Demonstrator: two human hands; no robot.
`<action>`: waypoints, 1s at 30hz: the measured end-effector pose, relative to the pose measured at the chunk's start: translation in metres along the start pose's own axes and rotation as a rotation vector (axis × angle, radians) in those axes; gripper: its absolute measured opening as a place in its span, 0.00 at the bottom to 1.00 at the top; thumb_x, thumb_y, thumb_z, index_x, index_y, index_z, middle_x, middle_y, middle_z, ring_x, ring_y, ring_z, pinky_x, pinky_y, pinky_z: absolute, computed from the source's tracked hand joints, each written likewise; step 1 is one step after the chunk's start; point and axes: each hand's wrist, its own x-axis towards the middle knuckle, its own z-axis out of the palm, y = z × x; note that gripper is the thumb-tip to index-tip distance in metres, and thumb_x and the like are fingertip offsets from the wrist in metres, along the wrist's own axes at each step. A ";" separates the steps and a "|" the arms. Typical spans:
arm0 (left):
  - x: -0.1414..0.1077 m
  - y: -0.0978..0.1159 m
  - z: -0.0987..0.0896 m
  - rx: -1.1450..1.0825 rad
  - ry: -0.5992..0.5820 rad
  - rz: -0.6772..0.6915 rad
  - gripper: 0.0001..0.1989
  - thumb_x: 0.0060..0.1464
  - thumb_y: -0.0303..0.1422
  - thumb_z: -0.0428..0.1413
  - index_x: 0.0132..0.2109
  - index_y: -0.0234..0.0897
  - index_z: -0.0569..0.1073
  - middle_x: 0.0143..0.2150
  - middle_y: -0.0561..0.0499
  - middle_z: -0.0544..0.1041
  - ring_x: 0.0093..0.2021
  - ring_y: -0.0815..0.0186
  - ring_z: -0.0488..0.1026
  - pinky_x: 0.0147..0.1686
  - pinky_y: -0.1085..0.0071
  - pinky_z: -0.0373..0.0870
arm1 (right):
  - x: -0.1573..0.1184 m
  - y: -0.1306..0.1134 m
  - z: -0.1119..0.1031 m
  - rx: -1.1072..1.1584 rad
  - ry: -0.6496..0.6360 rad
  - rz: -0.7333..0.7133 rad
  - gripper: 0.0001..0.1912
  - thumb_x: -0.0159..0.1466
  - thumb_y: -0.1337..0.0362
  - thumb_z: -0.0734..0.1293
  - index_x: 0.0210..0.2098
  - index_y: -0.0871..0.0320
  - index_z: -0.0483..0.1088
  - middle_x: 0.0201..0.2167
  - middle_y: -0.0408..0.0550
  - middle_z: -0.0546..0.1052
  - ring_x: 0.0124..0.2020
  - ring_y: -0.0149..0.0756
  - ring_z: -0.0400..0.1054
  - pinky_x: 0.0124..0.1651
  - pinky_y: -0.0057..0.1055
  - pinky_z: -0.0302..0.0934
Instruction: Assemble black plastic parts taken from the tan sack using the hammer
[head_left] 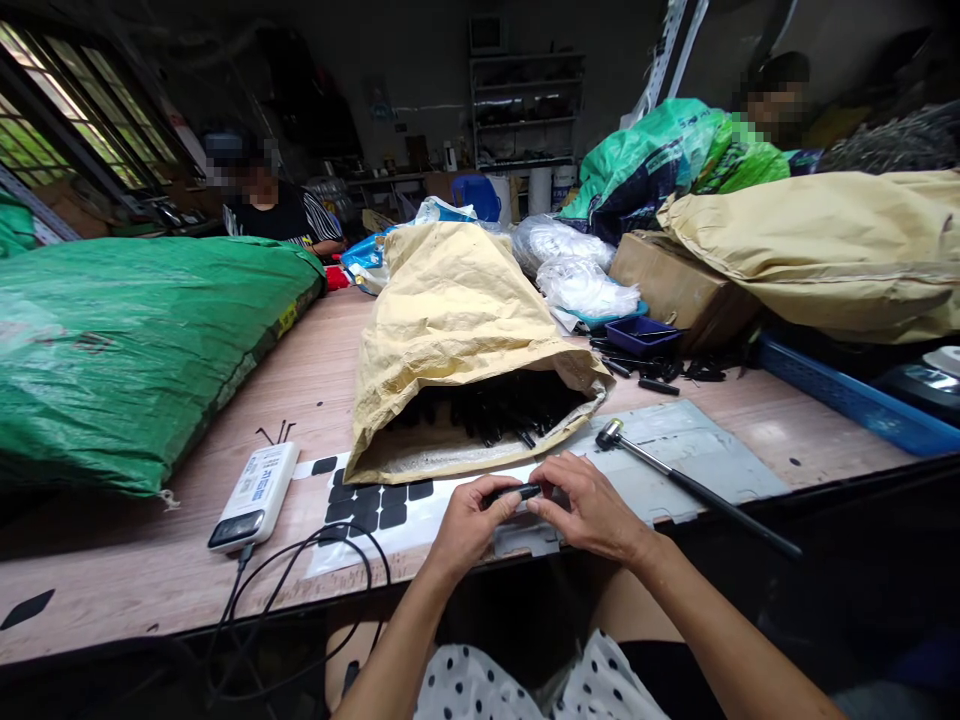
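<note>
Between both hands, just above the table's front edge, is a small black stick-like piece; its exact kind is hard to make out. My left hand is closed around its left part, thumb on top. My right hand pinches the right end, thumb and fingers pressed together. Right behind the hands a tan paper sack lies on its side, mouth toward me, with many black pieces inside. A hammer with a black handle rests to the right on a grey plate.
A white power bank with a black cable lies left, beside a sheet of black rounded squares. A large green sack fills the left. Right are a purple tray, blue basket and cardboard box. Two people sit behind.
</note>
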 end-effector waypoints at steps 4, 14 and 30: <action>-0.002 -0.001 0.007 0.109 0.049 0.060 0.09 0.53 0.34 0.63 0.41 0.38 0.83 0.41 0.47 0.83 0.44 0.57 0.77 0.49 0.64 0.70 | -0.001 0.001 0.000 -0.018 -0.073 -0.014 0.08 0.68 0.56 0.66 0.41 0.54 0.72 0.34 0.44 0.75 0.39 0.37 0.63 0.44 0.35 0.54; -0.004 -0.002 0.015 0.149 0.102 0.095 0.08 0.49 0.30 0.62 0.38 0.38 0.84 0.35 0.47 0.81 0.38 0.59 0.76 0.42 0.66 0.70 | -0.001 0.000 0.008 0.004 -0.010 -0.086 0.09 0.70 0.62 0.62 0.34 0.57 0.69 0.31 0.46 0.72 0.37 0.38 0.59 0.41 0.36 0.52; -0.012 0.003 0.020 0.261 0.121 0.166 0.09 0.50 0.28 0.61 0.39 0.38 0.82 0.36 0.49 0.79 0.40 0.61 0.75 0.44 0.68 0.68 | -0.009 0.004 -0.002 0.046 -0.158 0.050 0.11 0.63 0.55 0.70 0.36 0.55 0.71 0.29 0.42 0.73 0.37 0.37 0.61 0.43 0.36 0.51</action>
